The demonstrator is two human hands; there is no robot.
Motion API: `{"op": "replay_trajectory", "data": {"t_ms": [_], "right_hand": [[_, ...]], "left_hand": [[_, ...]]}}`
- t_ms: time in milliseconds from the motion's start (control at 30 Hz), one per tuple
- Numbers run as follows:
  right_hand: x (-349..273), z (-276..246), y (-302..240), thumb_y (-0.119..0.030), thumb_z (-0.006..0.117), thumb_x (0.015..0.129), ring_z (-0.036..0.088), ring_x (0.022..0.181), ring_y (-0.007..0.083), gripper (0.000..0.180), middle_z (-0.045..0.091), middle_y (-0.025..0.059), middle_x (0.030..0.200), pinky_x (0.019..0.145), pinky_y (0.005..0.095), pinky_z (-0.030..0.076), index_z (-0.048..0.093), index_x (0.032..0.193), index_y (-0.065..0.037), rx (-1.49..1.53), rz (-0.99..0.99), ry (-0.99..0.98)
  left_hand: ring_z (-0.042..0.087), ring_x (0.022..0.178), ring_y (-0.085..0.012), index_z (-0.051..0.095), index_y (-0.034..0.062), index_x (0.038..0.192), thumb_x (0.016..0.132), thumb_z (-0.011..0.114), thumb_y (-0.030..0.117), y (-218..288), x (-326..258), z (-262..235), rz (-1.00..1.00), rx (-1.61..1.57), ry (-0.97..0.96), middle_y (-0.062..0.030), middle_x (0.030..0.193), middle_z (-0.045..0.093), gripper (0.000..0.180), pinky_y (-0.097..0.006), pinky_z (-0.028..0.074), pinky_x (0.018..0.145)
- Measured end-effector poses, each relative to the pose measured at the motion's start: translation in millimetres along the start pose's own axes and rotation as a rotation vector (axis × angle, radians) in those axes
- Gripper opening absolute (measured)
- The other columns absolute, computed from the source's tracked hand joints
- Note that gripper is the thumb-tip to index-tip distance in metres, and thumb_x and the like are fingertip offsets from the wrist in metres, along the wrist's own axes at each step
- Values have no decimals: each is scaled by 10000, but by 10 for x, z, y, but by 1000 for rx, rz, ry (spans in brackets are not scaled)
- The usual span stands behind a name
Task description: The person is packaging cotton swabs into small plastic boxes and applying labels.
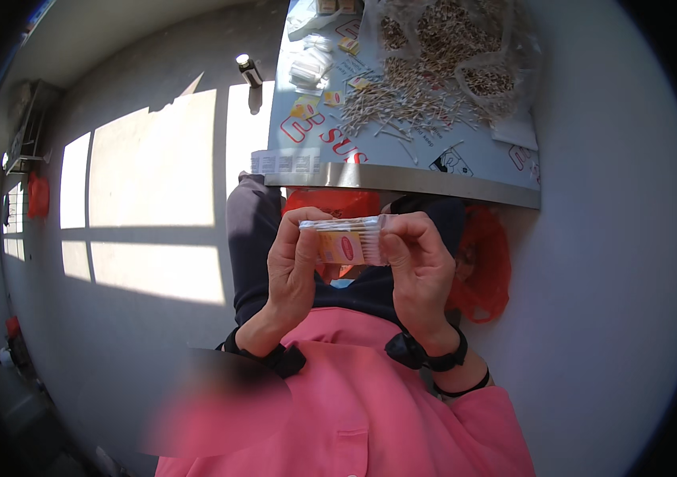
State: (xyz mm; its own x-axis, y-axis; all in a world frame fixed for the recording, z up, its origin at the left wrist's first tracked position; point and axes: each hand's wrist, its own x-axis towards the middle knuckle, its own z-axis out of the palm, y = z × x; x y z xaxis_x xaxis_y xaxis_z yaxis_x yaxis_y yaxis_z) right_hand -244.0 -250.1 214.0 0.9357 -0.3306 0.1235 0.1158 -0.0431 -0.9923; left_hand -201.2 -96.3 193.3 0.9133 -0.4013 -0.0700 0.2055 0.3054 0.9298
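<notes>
Between my two hands, above my lap and just short of the table's front edge, is a small clear bag of cotton swabs (370, 238) with a yellow and orange card (341, 247) showing inside. My left hand (295, 262) grips its left end, thumb in front and fingers behind. At the other end, my right hand (419, 266) pinches the plastic between thumb and fingers. The bag lies level, the swabs running sideways in it. What the fingers behind the bag do is hidden.
On the table (291, 167) lie a heap of loose swabs (410, 103), a large plastic bag of swabs (466, 36), small yellow cards (305, 106) and white packets (311, 63). Red plastic bags (485, 270) hang below its edge. A dark bottle (249, 70) stands on the floor to the left.
</notes>
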Motion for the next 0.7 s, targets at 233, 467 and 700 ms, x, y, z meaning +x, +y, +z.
{"op": "replay_trajectory", "data": {"t_ms": [233,467,700], "right_hand": [[7,-4,-116,-141,543,948,468,751,27,118,527,-21,868,675,168,404,533,982,-28,283,166,-64],[19,-49,-71,-130,535,951,428,700,17,95,514,-33,856,632,153,370,544,983,-40,262,178,-51],[6,-88,-21,-118,537,950,434,713,5,92,526,-36,871,641,151,382,544,987,-34,182,149,-25]], "left_hand": [[406,498,-26,436,78,1050,1008,358,337,20,12,33,-26,-100,-18,-40,788,574,274,-152,322,435],[430,480,-37,433,78,1057,1016,330,313,-12,15,102,-98,-146,-13,-45,767,576,261,-154,322,419],[475,548,-49,424,64,1109,1015,337,313,1,32,94,-156,-153,-56,-49,813,575,280,-159,373,466]]}}
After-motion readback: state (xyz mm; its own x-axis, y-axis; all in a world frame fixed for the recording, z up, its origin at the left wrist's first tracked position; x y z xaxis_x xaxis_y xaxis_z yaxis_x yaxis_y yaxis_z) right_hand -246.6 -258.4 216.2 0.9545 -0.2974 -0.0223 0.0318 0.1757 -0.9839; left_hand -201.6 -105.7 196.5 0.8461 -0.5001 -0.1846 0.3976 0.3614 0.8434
